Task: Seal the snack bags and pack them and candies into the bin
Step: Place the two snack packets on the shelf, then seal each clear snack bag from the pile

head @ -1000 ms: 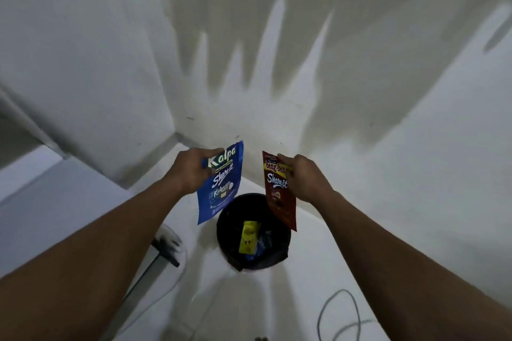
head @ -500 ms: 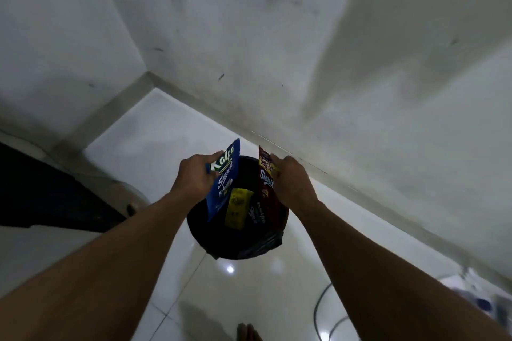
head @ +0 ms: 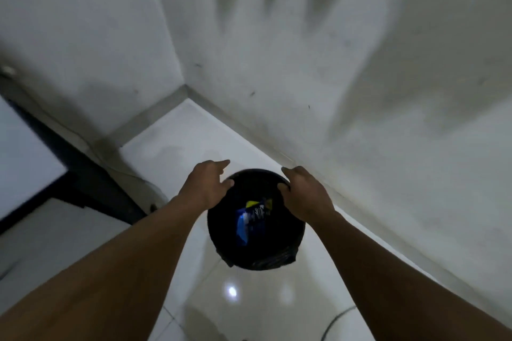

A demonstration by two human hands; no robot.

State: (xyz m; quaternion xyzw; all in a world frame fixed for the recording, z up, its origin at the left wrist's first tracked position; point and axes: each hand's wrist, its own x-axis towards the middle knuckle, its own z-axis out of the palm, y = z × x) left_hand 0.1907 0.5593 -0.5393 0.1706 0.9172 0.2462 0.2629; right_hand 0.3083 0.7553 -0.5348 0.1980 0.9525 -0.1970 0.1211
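Observation:
A round black bin (head: 256, 255) lined with a black bag stands on the white floor in the room's corner. Inside it lie a blue snack bag (head: 243, 225) and a yellow packet (head: 253, 204); the red bag cannot be made out in the dark. My left hand (head: 209, 184) hovers over the bin's left rim with relaxed fingers, holding nothing. My right hand (head: 303, 192) hovers at the right rim, fingers loosely spread, also empty. The frame is blurred by motion.
White walls (head: 277, 63) meet in the corner just behind the bin. A table with a dark frame (head: 83, 174) stands on the left. A thin cable (head: 336, 321) lies on the glossy tile floor at the lower right.
Both hands let go of the blue and red snack bags, which dropped into the bin. The hands now hang empty above the rim, and the view has tilted down.

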